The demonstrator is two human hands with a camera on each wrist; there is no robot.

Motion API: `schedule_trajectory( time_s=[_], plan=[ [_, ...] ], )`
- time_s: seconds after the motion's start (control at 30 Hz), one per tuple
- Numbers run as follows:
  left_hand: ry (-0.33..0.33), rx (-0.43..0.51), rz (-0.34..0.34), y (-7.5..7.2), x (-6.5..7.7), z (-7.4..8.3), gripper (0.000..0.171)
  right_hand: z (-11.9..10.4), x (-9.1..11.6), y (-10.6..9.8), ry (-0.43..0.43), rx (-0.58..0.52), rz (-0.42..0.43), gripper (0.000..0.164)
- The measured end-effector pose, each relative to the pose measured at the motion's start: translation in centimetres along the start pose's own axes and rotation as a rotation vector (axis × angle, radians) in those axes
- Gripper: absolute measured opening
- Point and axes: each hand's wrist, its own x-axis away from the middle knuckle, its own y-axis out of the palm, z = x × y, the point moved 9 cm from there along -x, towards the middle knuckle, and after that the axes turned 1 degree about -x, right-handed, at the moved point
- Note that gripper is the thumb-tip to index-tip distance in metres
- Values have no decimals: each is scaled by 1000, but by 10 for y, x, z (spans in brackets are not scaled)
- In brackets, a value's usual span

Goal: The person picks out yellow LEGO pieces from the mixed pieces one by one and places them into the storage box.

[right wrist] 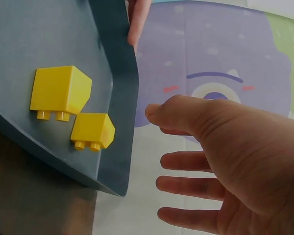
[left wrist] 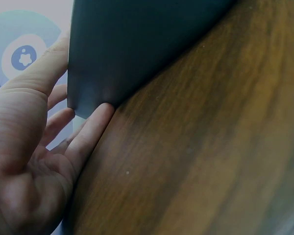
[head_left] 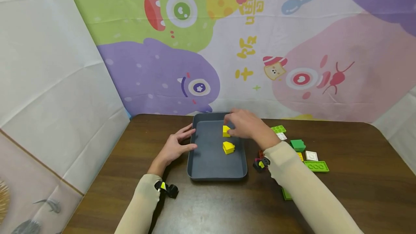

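A dark grey tray (head_left: 212, 161) lies on the table with two yellow sloped toy bricks inside. The nearer brick (head_left: 228, 148) and the farther brick (head_left: 225, 131) lie on their sides near the tray's right wall; in the right wrist view the studs of both bricks (right wrist: 59, 90) show. Over the far right rim, close to the farther brick, is my right hand (head_left: 245, 124). Its thumb and fingers are apart with nothing between them. At the tray's left side, my left hand (head_left: 173, 149) rests thumb and fingertips against the rim, fingers fairly straight.
Right of the tray lie a green block (head_left: 297, 145), white pieces (head_left: 311, 155), a long green plate (head_left: 316, 166) and other toy bricks, some partly covered by my right forearm. A cartoon-printed cloth (head_left: 240, 93) hangs behind the table (head_left: 130, 190).
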Motion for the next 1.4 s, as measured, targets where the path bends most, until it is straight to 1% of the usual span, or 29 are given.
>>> schedule_trajectory(
  time_s=[0.17,0.3,0.5,0.57,0.87,1.03,1.4],
  plan=[
    [-1,16,-5,0,-1,-3,66,5,3,1,-5,-2,24,37],
    [-1,12,-6,0,-2,-5,65,9,5,2,0,-5,41,36],
    [-9,10,8,-1,-9,-31,67,13,7,2,27,-10,52,36],
    [-4,9,17,-2,-10,-37,67,14,8,2,35,-11,55,36],
    [14,-17,27,-2,-8,-38,67,20,11,5,49,-13,63,39],
    [17,-21,27,-2,-9,-37,68,28,12,7,72,-15,62,39],
    [-2,-23,29,-2,-10,-38,67,35,15,5,77,-8,74,38]
  ],
)
